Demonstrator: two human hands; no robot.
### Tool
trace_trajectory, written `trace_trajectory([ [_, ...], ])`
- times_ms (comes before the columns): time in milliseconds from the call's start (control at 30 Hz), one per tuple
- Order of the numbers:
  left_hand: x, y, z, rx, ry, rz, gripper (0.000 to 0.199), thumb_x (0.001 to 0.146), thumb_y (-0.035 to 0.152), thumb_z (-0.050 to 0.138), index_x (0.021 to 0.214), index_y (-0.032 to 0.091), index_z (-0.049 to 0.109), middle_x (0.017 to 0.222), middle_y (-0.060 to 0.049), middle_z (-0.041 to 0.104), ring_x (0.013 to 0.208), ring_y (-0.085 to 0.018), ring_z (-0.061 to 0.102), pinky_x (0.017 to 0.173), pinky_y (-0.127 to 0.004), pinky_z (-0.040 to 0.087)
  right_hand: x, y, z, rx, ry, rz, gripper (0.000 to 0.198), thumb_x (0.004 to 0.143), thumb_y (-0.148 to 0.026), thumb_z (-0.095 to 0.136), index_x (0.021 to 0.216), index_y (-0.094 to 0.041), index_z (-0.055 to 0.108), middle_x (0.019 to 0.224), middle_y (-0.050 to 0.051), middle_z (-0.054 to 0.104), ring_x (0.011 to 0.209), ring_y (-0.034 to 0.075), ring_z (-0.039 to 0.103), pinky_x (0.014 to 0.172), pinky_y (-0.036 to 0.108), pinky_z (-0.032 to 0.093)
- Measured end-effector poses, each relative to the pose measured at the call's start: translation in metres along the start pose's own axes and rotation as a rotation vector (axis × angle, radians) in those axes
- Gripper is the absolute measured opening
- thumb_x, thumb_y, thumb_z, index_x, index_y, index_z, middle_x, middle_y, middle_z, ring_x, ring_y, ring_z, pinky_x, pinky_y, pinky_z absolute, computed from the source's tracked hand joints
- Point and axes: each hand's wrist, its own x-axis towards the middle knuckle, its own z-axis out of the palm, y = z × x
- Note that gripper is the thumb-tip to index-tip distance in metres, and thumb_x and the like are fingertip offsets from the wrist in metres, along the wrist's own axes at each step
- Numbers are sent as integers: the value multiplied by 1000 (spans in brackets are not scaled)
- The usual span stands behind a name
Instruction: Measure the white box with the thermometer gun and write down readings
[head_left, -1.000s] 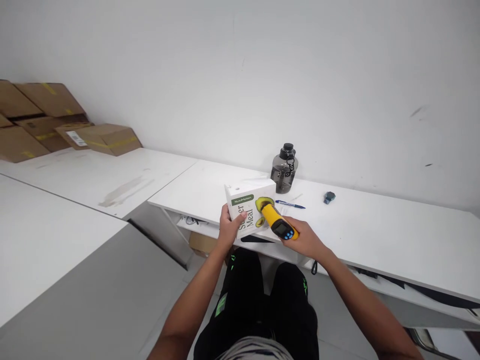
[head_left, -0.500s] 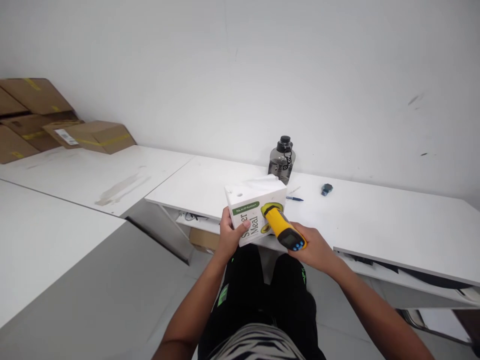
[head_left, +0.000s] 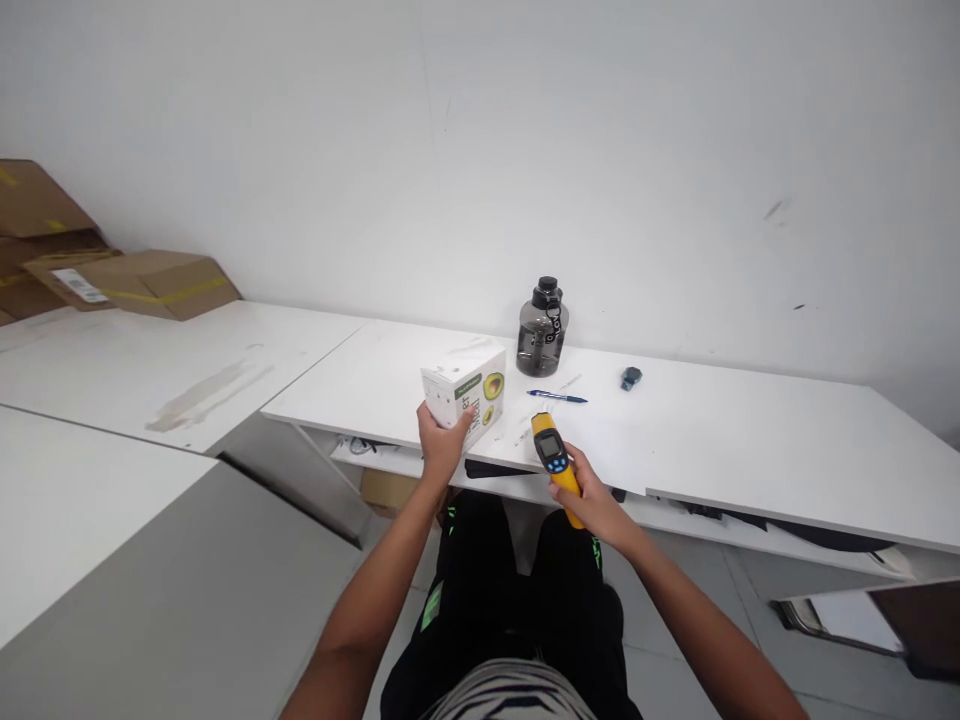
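Avocado-print box [head_left: 474, 388] was at the white desk's [head_left: 735, 430] front edge, where our left hand [head_left: 442, 443] pinched it between thumb and fingers, seemingly for steadiness. A dark bottle [head_left: 541, 338] limited room behind. Our right hand's [head_left: 595, 502] fingers curled round a yellow thermometer gun [head_left: 555, 458], display upward, likely for reading, a gap separating it from the box.

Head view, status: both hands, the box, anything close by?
Left hand gripping white printed box. Right hand holding yellow handheld device, apart from box. Dark bottle and blue pen beyond, on desk.
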Motion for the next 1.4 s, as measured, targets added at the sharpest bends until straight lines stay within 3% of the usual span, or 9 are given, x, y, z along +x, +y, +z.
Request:
trace_trajectory([
  [267, 35, -40, 7, 15, 36, 71, 67, 63, 40, 77, 115, 19, 40, 120, -12, 53, 114, -24, 54, 96, -40, 46, 1, 5, -10, 7, 125, 42, 74, 81, -42, 62, 142, -25, 22, 93, 1, 56, 79, 16, 57, 80, 36, 47],
  [500, 39, -45, 5, 36, -25, 58, 72, 61, 40, 79, 116, 19, 38, 122, -13, 51, 116, -25, 52, 97, -41, 46, -13, 7, 10, 233, 195, -109, 65, 85, -43, 57, 140, -30, 24, 99, 4, 59, 77, 17, 58, 74, 36, 50],
  [667, 38, -50, 4, 38, -36, 80, 75, 62, 38, 79, 120, 20, 37, 125, -13, 50, 118, -24, 51, 98, -40, 46, -16, 17, 26, 200, 352, -258, 67, 84, -44, 57, 138, -32, 19, 101, 6, 57, 81, 19, 57, 70, 37, 50],
  [900, 37, -51, 4, 38, -48, 91, 77, 64, 38, 78, 126, 20, 34, 129, -13, 49, 120, -23, 51, 100, -39, 45, -15, 18, 33, 164, 398, -253, 68, 86, -45, 54, 141, -32, 17, 104, 6, 59, 79, 18, 58, 69, 35, 51],
  [1033, 37, -50, 4, 42, -42, 84, 78, 64, 39, 78, 126, 19, 35, 129, -14, 49, 120, -24, 50, 100, -39, 44, 0, 10, -4, -159, 442, -162, 69, 85, -49, 55, 144, -28, 25, 113, 8, 61, 94, 22, 61, 79, 38, 50],
  [1100, 37, -50, 4, 45, -35, 84, 79, 63, 39, 78, 126, 19, 35, 129, -14, 49, 120, -24, 50, 100, -40, 44, 15, 7, -37, -481, 474, -81, 62, 83, -52, 56, 138, -28, 40, 123, 8, 59, 106, 27, 58, 87, 40, 47],
  [1200, 36, -49, 5, 49, -22, 74, 78, 62, 39, 78, 125, 20, 36, 127, -13, 50, 119, -24, 51, 99, -39, 45, 38, 10, -88, -879, 483, 142, 58, 86, -52, 48, 136, -24, 46, 124, 11, 61, 106, 31, 59, 84, 42, 46],
  [1300, 35, -47, 5, 54, -18, 70, 76, 63, 40, 78, 124, 20, 37, 126, -13, 51, 117, -24, 52, 97, -38, 46, 51, 19, -125, -1053, 442, 340, 57, 87, -53, 44, 135, -22, 47, 114, 12, 66, 101, 31, 61, 76, 37, 46],
  [1400, 35, -47, 5, 78, -1, 84, 77, 63, 40, 78, 125, 20, 38, 125, -12, 51, 118, -25, 51, 98, -38, 45, 57, 30, -143, -1165, 402, 359, 57, 89, -53, 41, 135, -20, 47, 113, 13, 66, 99, 29, 61, 76, 36, 44],
])
